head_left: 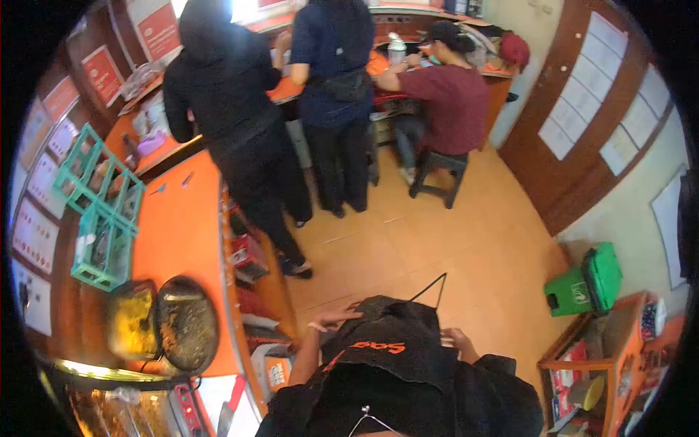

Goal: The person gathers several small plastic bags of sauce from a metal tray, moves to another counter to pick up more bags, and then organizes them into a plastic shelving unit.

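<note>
Across the tan tiled floor (pixel 393 255), black cloth item with orange lettering (pixel 378 320) sits at the person's front, between the hands. Long orange-topped counter (pixel 175 218) runs along the person's left. Hands apart: left hand (pixel 338 317) at the cloth's left edge, fingers extended; right hand (pixel 456 342) at its right edge, fingers bent. Can't tell if either grips. Thin black cord (pixel 431 287) juts from the far side.

Floor (pixel 429 244) open at 12 to 1 o'clock. Orange counter (pixel 175 218) blocks 10, standing people 11, stool (pixel 441 164) 12:30, green bin (pixel 601 278) 2:30, shelf (pixel 617 357) 3.
</note>
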### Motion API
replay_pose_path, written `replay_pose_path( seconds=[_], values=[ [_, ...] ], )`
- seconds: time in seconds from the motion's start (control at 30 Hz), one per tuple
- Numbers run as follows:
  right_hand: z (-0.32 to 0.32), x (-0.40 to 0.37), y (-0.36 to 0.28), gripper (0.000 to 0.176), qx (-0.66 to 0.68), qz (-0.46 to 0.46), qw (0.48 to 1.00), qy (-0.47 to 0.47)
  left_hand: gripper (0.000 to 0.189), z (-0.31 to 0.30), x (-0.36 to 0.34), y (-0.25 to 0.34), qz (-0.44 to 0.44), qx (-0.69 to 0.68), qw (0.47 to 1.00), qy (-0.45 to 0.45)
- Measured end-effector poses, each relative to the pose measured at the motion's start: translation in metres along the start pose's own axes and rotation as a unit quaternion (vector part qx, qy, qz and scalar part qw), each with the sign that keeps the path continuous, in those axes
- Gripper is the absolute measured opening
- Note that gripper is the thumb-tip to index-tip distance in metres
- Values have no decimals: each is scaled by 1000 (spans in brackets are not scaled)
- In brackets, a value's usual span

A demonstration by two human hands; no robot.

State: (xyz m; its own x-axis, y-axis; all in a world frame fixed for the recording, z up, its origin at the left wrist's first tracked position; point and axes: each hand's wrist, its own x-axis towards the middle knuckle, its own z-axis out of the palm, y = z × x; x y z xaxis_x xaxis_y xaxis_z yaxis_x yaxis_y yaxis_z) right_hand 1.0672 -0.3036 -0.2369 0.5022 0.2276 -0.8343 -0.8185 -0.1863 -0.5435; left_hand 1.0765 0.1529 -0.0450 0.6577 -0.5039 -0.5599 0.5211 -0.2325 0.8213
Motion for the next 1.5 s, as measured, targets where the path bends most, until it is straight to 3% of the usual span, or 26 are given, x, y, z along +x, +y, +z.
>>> replay_pose_path(
  seconds=[0.03,0.07,0.1,0.2,0.27,0.3,0.37,0.43,0.57,0.7,0.77,0.83,0.9,0.97,1.07,1.1,1.13,1.17,1.2,1.23,1.27,1.3,1.37,1.43,1.47,1.5],
  values=[
    [-8,25,-11,37,125,60,989,42,70,-18,28,-52,60,-21,998,-9],
    [1,8,-43,33,38,11,990,133,69,-32,62,-101,119,-43,992,-19],
    [31,-16,-92,30,-52,-32,974,219,68,-39,64,-127,82,-19,996,4],
    [41,5,-125,30,-1,-95,976,195,67,-51,45,-181,-85,77,991,61],
    [58,9,-138,31,14,-204,970,134,67,-59,28,-190,-153,81,982,75],
    [65,10,-140,33,69,-186,974,112,66,-70,23,-196,-176,77,978,80],
    [65,39,-112,32,168,-187,965,71,66,-92,19,-189,-211,65,971,90],
    [78,55,-80,35,131,-200,952,192,65,-117,20,-178,-236,55,964,105],
    [98,21,-25,30,176,-17,960,220,64,-190,38,-155,-260,57,957,120],
    [141,-9,0,27,316,76,910,257,63,-283,89,-94,-273,148,948,65],
    [151,14,5,26,364,106,876,298,62,-329,133,-55,-275,224,935,12],
    [168,27,-4,28,382,21,851,359,62,-363,191,-17,-268,311,910,-56],
    [199,10,-54,27,445,-19,782,436,61,-378,261,20,-245,403,872,-132],
    [207,70,-21,27,407,-27,782,471,61,-358,342,59,-185,509,805,-242],
    [216,87,-19,25,381,-107,713,579,60,-282,452,105,41,659,593,-462],
    [216,58,-41,23,475,-10,678,561,60,-254,471,113,49,663,582,-469],
    [207,36,-62,21,562,85,630,529,58,-216,491,117,-67,572,713,-399],
    [201,87,-6,19,550,58,661,507,56,-178,506,123,-179,456,815,-311],
    [195,140,53,18,537,31,690,484,56,-141,519,133,-167,462,811,-318],
    [181,61,4,17,575,40,672,465,58,-102,534,140,-155,463,808,-331],
    [165,175,101,19,557,61,695,450,59,-62,547,149,-144,460,805,-347],
    [152,199,126,21,595,44,643,480,59,-23,555,156,-132,460,803,-357],
    [99,17,10,20,529,75,716,449,61,38,567,164,-173,473,809,-304],
    [40,-23,3,25,565,89,682,457,52,66,615,125,-130,440,824,-333],
    [12,-37,8,31,592,98,655,460,49,89,625,123,-41,505,772,-384],
    [-23,-50,14,32,585,96,671,445,47,119,636,120,53,558,709,-429]
  ],
)
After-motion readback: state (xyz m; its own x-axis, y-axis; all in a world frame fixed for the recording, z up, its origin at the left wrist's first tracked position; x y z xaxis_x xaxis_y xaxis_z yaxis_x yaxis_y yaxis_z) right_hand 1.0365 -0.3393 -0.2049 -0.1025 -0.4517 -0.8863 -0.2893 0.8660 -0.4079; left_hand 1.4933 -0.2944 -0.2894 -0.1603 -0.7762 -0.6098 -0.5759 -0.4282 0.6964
